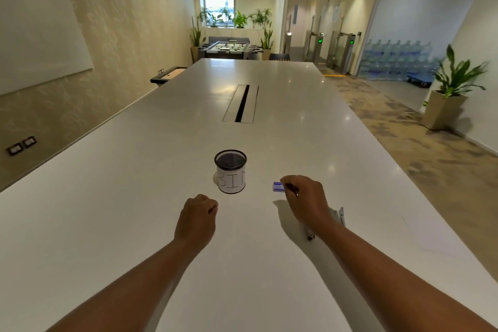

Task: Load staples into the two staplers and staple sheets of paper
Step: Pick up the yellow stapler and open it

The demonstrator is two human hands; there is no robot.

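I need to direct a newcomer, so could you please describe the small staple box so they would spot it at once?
On the long white table, find the black mesh cup labelled BIN. Just right of it, at the right hand fingertips, lies the staple box: the only small blue thing there.

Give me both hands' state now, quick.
Left hand: fingers curled, holding nothing.
Right hand: fingers at the blue staple box; grip cannot be told.

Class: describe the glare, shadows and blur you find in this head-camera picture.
Head view: ceiling lights glare in soft spots on the glossy white table; the right hand casts a soft shadow leftward; the potted plant at the right edge is smeared; wide-angle stretching bends the edges.
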